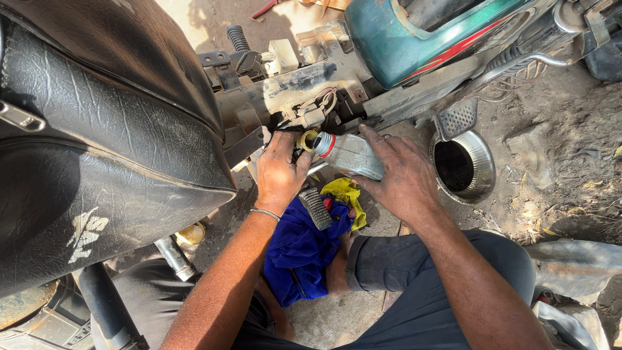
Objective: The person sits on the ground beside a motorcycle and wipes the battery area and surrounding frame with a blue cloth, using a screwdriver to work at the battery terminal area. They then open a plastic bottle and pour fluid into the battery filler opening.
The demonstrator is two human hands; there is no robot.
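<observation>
The right hand [398, 178] is wrapped around a grey oil bottle [350, 154], tipped so its neck meets a yellow funnel [308, 139], which is steadied against the motorcycle engine [304, 97] by the closed left hand [280, 172].

seat [97, 149] on left: black, cracked leather pattern, pale leaf print near bottom. bottle [350, 154] in middle: grey, red neck ring. cloth [301, 249] near: bright blue, yellow rag [348, 194] beside it. tank [402, 39] far right: teal, red stripe. bowl [483, 170] right: shiny silver.
</observation>
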